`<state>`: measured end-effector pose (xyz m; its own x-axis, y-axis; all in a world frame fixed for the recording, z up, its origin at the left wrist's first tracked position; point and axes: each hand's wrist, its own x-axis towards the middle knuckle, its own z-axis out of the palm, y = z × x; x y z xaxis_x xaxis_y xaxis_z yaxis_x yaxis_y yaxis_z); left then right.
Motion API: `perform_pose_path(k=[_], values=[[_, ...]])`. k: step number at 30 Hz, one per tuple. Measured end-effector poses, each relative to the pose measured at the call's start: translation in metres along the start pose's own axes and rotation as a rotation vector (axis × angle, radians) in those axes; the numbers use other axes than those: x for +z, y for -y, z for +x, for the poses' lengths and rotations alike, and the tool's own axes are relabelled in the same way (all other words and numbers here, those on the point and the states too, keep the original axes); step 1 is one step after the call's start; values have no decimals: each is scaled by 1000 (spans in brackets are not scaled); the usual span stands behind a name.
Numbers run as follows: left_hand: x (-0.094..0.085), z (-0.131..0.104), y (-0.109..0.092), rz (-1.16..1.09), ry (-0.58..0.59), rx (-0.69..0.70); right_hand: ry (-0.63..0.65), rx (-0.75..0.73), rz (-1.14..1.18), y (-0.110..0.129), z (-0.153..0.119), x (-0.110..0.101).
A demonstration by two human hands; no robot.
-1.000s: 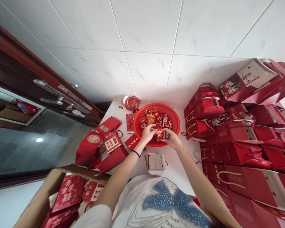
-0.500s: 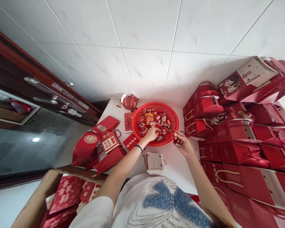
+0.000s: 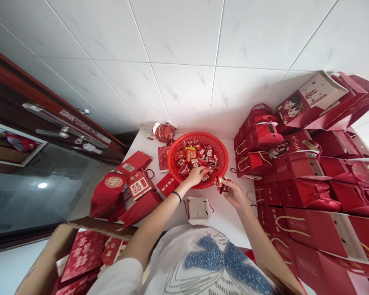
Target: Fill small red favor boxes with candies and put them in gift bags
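Observation:
A red plastic basket (image 3: 225, 162) on the white table holds many small wrapped candies (image 3: 190, 154) in red packaging. My left hand (image 3: 197, 175) reaches over its near rim, fingers pinched on a small red-wrapped candy among the others. Just outside the basket's right edge, my right hand (image 3: 236, 196) grips several wrapped candies (image 3: 222, 185) between thumb and fingers. Between my forearms stands a small open gift box (image 3: 198, 209) with a pale inside and cord handles, close to my body.
Stacked red gift boxes (image 3: 298, 196) fill the right side. At left lie red bags and a box (image 3: 140, 185), with a cardboard carton (image 3: 52, 250) of red packages below. A red jar-like container (image 3: 164, 132) stands by the tiled wall. A door (image 3: 49, 110) is on the left.
The view has shifted slightly. My right hand, with its candies, has moved a little left along the basket's rim. My left hand stays among the candies, its fingers now pinched on one.

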<state>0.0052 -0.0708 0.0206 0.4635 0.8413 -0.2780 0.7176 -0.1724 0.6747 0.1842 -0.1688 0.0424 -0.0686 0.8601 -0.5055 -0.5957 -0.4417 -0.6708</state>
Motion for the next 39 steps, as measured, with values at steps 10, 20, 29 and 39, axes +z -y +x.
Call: perform_pose_path(k=[10, 20, 29, 39], values=[[-19, -120, 7, -253, 114, -3, -15, 65, -48, -11, -20, 3], [18, -151, 24, -108, -169, -192, -8, 31, -190, -17, -39, 19], [27, -132, 26, -83, -173, -24, -9, -51, -461, -20, -42, 22], [47, -132, 38, -144, -45, -54, 42, -153, -851, -27, -38, 30]])
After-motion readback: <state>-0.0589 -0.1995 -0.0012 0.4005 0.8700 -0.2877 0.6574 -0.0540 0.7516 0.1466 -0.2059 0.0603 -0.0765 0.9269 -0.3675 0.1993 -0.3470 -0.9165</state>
